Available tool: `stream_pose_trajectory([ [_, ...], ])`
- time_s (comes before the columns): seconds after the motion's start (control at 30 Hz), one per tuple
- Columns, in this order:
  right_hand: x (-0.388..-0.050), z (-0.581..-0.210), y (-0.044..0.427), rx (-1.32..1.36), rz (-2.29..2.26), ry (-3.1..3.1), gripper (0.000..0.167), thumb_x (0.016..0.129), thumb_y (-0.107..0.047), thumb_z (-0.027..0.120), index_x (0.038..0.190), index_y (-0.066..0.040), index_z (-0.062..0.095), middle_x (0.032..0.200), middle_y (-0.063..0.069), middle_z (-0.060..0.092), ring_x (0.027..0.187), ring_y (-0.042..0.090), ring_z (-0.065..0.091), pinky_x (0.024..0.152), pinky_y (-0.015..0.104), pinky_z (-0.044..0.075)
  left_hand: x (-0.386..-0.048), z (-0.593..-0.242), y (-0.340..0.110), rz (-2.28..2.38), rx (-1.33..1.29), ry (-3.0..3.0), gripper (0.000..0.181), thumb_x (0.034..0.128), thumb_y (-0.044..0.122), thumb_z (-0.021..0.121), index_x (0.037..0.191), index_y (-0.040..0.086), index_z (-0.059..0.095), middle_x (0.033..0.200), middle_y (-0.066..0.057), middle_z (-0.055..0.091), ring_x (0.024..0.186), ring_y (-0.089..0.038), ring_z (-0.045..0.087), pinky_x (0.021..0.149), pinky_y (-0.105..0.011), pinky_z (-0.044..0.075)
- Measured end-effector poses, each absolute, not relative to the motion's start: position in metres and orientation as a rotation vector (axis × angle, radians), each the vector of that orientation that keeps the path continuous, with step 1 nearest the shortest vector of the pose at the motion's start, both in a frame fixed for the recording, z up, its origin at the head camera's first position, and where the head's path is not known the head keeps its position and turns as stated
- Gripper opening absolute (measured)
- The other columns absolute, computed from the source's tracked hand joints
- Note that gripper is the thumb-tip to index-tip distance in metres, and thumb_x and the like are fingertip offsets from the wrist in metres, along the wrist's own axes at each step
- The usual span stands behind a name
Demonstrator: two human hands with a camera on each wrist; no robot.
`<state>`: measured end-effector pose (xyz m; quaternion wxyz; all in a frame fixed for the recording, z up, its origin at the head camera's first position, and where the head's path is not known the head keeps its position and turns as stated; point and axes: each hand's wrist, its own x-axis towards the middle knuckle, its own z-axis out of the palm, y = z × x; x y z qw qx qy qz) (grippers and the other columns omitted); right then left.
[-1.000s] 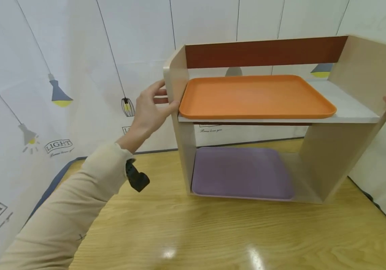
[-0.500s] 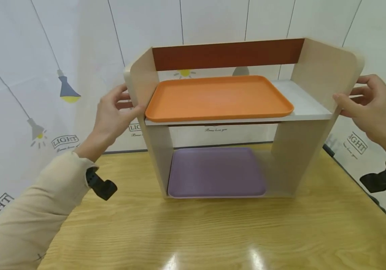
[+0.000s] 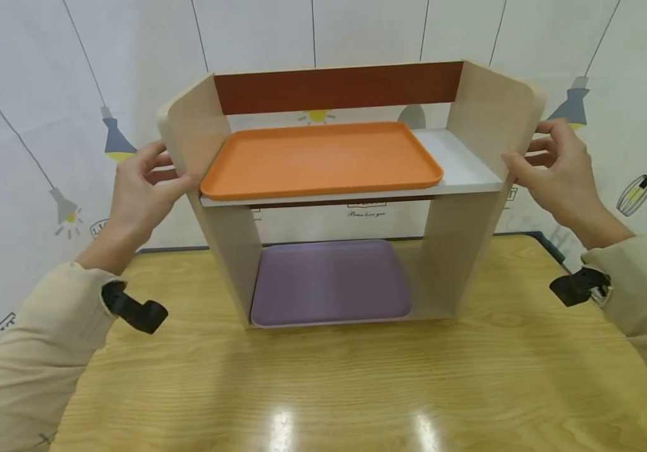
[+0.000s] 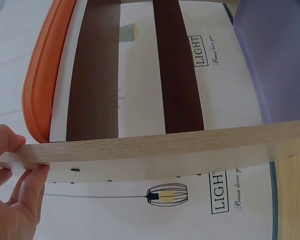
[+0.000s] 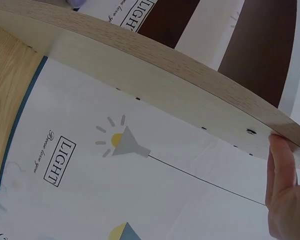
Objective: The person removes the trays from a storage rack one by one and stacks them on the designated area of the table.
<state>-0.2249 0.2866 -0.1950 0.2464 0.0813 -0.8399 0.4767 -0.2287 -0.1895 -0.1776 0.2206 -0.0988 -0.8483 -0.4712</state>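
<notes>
Shelf (image 3: 442,257) upright far on table (image 3: 357,389), orange tray (image 3: 323,160) upper left, purple tray (image 3: 331,282) lower left, apparently settled; left hand (image 3: 142,191) and right hand (image 3: 562,176) pinch side panels (image 3: 201,122), not yet released

- A yellowish wood-grain table (image 3: 357,383), its far right corner rounded, with a dark blue border (image 3: 171,250) along the far edge.
- Beyond that edge, a pale wall covering (image 3: 369,31) printed with hanging lamps (image 3: 115,136) and "LIGHT" lettering (image 5: 60,162).
- Two bright reflections (image 3: 281,430) towards the table's near side.
</notes>
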Motion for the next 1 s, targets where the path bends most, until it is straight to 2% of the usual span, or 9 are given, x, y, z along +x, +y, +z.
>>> stream_pose_trajectory([
  [0.23,-0.230,-0.195,0.277,0.207,1.272,-2.331,0.040,0.084,-0.018,0.057,0.121,-0.017,0.041,0.094,-0.006,0.047,0.077,0.002,0.051,0.053,0.011,0.045,-0.228,-0.180,-0.198,-1.350,-0.245,-2.311,0.052,0.0775,0.016,0.066,0.127,0.018,0.050,0.101,0.003,0.056,0.085,-0.004,0.056,0.065,-0.020,0.042],
  [0.47,-0.233,-0.192,0.273,0.193,1.242,-2.360,0.042,0.084,-0.020,0.058,0.121,-0.016,0.039,0.097,-0.003,0.046,0.078,0.004,0.050,0.054,0.011,0.045,-0.231,-0.178,-0.198,-1.383,-0.200,-2.297,0.053,0.0774,0.015,0.066,0.128,0.021,0.049,0.102,0.001,0.056,0.085,-0.006,0.056,0.065,-0.022,0.041],
  [0.77,-0.236,-0.190,0.275,0.144,1.171,-2.393,0.046,0.084,-0.026,0.057,0.124,-0.011,0.037,0.105,0.006,0.046,0.083,0.011,0.048,0.054,0.010,0.044,-0.239,-0.180,-0.193,-1.395,-0.191,-2.277,0.051,0.0782,0.013,0.064,0.128,0.015,0.049,0.102,-0.001,0.055,0.084,-0.005,0.056,0.067,-0.021,0.042],
  [1.0,-0.237,-0.192,0.278,0.123,1.117,-2.403,0.048,0.084,-0.027,0.057,0.123,-0.009,0.037,0.104,0.004,0.046,0.085,0.010,0.049,0.054,0.009,0.043,-0.244,-0.182,-0.190,-1.350,-0.216,-2.297,0.051,0.0792,0.015,0.063,0.128,0.016,0.048,0.106,-0.005,0.054,0.089,-0.010,0.055,0.068,-0.022,0.043],
])
